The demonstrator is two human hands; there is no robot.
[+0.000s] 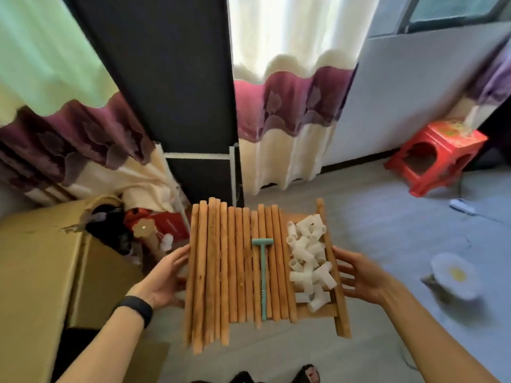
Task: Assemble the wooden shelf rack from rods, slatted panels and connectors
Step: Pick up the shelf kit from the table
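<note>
A slatted wooden panel [338, 308] hangs level above the floor and serves as a tray. Several wooden rods [221, 266] lie side by side across its left and middle. A small green hammer [263, 275] rests on the rods. On its right part sits a pile of white plastic connectors [309, 261]. My left hand [160, 277] supports the left edge, thumb along the outer rod and fingers reaching under. My right hand [359, 275] supports the right rail with straight, spread fingers. What lies beneath the panel is hidden.
An open cardboard box [36, 272] with clutter stands at the left. A red plastic stool [434, 156] is at the far right by the wall. A white flower-shaped object [456, 275] and a power strip [463, 206] lie on the grey floor. Curtains hang behind.
</note>
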